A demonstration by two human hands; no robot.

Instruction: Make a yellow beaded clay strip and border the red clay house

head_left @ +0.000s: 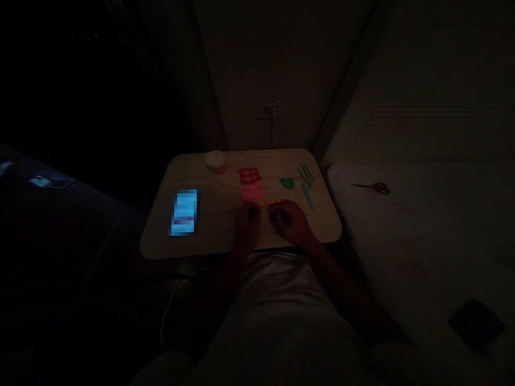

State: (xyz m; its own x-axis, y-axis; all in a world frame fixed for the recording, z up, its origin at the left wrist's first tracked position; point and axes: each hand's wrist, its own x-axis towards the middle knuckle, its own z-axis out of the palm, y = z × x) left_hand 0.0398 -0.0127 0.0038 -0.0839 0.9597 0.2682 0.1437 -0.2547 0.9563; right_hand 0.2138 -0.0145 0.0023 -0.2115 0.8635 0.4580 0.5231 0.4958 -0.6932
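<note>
A thin yellow-orange strip (265, 203), with a twisted or beaded look, lies across the front middle of the small table. My left hand (247, 222) is closed around its left part, and a faint end of it pokes out to the left. On its right part, the fingers of my right hand (293, 219) are bent and pinched together. Just beyond my hands are a pink flat piece (252, 192) and a red window-shaped frame (249, 175). Dim light hides the fingertips.
On the wooden table (217, 236) are a lit phone (185, 213), a white tub (216, 161), a green lump (287, 183), a blue knife-like tool (308, 197) and several thin sticks (306, 175). Scissors (376, 187) lie on the pale surface at right. A wall socket (270, 111) is behind.
</note>
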